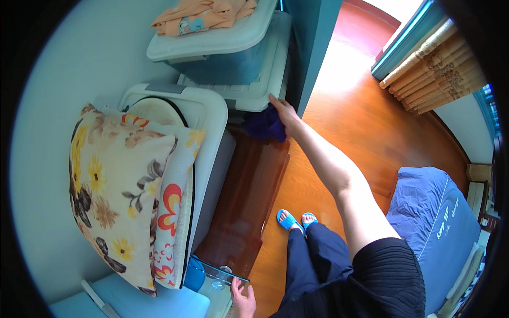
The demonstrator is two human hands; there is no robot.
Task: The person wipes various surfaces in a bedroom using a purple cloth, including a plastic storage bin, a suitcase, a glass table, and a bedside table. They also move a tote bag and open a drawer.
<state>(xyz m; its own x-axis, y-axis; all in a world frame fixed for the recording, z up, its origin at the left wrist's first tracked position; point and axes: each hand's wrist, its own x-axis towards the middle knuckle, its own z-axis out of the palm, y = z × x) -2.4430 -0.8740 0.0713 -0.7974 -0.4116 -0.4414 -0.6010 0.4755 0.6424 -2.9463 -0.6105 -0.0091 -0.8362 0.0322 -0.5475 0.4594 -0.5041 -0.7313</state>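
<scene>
My right hand [287,117] grips a dark purple cloth [264,124] at the far end of a glossy reddish-brown wooden surface [250,175]. Its thumb lies by the corner of a white plastic lid [254,104], and part of the cloth is hidden under the hand. Low in the view, my left hand [243,302] has its fingers apart, with the fingertips at the edge of a glass panel [216,271]. A clear round fitting [222,274] shows near this edge.
Pillows with flower prints [119,179] lean on a lidded storage bin [216,159]. Another bin [222,59] carries an orange garment [210,16]. A teal door edge [318,51] stands beyond my right hand. On the right are a blue fabric cover [437,222] and a curtain [433,67].
</scene>
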